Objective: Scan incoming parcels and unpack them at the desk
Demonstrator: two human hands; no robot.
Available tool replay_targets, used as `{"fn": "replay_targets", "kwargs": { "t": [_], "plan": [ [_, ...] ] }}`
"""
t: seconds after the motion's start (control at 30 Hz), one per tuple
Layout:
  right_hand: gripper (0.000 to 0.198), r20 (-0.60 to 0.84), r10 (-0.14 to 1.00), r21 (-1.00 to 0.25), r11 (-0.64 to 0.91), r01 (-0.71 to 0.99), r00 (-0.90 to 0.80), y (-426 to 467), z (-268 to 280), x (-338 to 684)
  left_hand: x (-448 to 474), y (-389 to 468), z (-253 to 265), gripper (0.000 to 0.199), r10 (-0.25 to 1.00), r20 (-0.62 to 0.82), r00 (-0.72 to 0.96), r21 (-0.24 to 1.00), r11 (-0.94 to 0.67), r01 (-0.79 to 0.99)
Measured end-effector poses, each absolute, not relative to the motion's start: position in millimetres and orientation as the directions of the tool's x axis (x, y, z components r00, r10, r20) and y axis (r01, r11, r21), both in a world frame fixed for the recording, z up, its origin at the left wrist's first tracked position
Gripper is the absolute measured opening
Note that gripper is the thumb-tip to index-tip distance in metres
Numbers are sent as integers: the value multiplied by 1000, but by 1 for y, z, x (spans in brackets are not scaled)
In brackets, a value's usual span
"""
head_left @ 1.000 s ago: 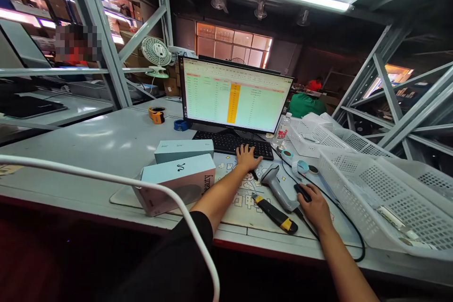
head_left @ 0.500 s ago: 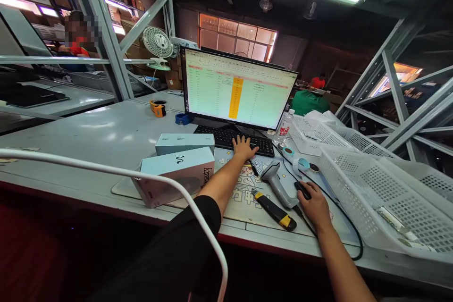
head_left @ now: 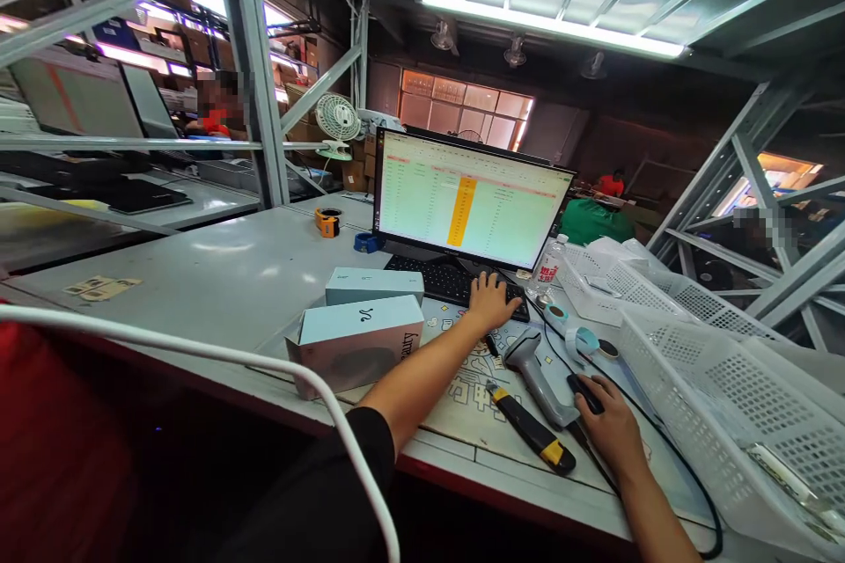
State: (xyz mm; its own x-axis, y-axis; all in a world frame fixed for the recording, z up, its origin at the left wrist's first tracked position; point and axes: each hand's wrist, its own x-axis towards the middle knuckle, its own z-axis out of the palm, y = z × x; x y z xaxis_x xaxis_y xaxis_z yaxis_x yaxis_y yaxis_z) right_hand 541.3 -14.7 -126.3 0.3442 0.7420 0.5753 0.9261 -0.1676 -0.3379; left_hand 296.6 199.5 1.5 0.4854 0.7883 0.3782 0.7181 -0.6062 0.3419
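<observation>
My left hand point(head_left: 492, 303) lies with fingers spread over the right part of a black keyboard point(head_left: 436, 281). Behind the keyboard stands a monitor point(head_left: 422, 193) showing a spreadsheet with an orange column. Under my right hand point(head_left: 611, 427) is a black computer mouse point(head_left: 586, 393), and my fingers curl round it. Between my two arms lie a grey barcode scanner point(head_left: 538, 378) and a black and yellow utility knife point(head_left: 532, 428). Left of my left forearm are two light blue boxes, the nearer box point(head_left: 360, 343) in front of the farther box point(head_left: 374, 284).
White perforated baskets point(head_left: 713, 396) line the right side. A plastic bottle point(head_left: 547, 268) and tape rolls point(head_left: 582, 341) sit near them. A white tube point(head_left: 231, 356) crosses the lower left foreground. An orange tape measure point(head_left: 327, 223) and a fan point(head_left: 338, 119) are farther back. Other people point(head_left: 217, 110) are in the background.
The whole scene sits lower and farther right as the camera has tilted up and turned left. My left hand stays over the keyboard and my right hand stays on the mouse.
</observation>
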Motion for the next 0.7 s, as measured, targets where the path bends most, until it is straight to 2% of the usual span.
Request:
{"fn": "replay_targets", "kwargs": {
  "t": [0.07,0.13,0.23,0.27,0.3,0.33,0.4,0.47,0.5,0.57,0.63,0.7],
  "plan": [
    [50,570,750,-336,-160,928,336,-15,-127,542,284,174,17,58,732,436,523,329,-671,664],
    [50,565,756,-333,-158,929,331,-15,-128,543,262,146,30,52,614,507,605,327,-786,524],
    [51,564,760,-326,-155,933,323,-15,-129,547,209,104,38,39,223,615,757,308,-951,30],
    [51,564,760,-327,-152,933,321,-15,-130,549,187,91,38,33,120,620,776,301,-949,-94],
    [51,565,761,-332,-146,932,320,-14,-131,551,164,80,36,28,74,623,779,301,-942,-151],
    [51,563,762,-339,-139,930,320,-14,-133,553,141,70,34,24,63,642,764,297,-939,-172],
    [53,565,761,-357,-124,926,320,-11,-135,556,97,55,35,18,134,709,692,321,-936,-147],
    [55,577,746,-376,-118,919,332,-10,-136,557,62,44,47,27,183,762,621,345,-926,-151],
    [56,585,734,-391,-116,913,344,-11,-135,556,49,39,58,35,164,761,628,339,-925,-170],
    [57,603,700,-439,-109,892,382,-14,-129,552,31,28,84,44,37,701,712,288,-929,-235],
    [61,609,664,-489,-117,864,434,-19,-117,547,21,12,106,38,-68,639,766,251,-923,-291],
    [66,609,619,-521,-159,839,496,-23,-100,541,14,-6,112,29,-7,657,754,298,-916,-268]
  ]
}}
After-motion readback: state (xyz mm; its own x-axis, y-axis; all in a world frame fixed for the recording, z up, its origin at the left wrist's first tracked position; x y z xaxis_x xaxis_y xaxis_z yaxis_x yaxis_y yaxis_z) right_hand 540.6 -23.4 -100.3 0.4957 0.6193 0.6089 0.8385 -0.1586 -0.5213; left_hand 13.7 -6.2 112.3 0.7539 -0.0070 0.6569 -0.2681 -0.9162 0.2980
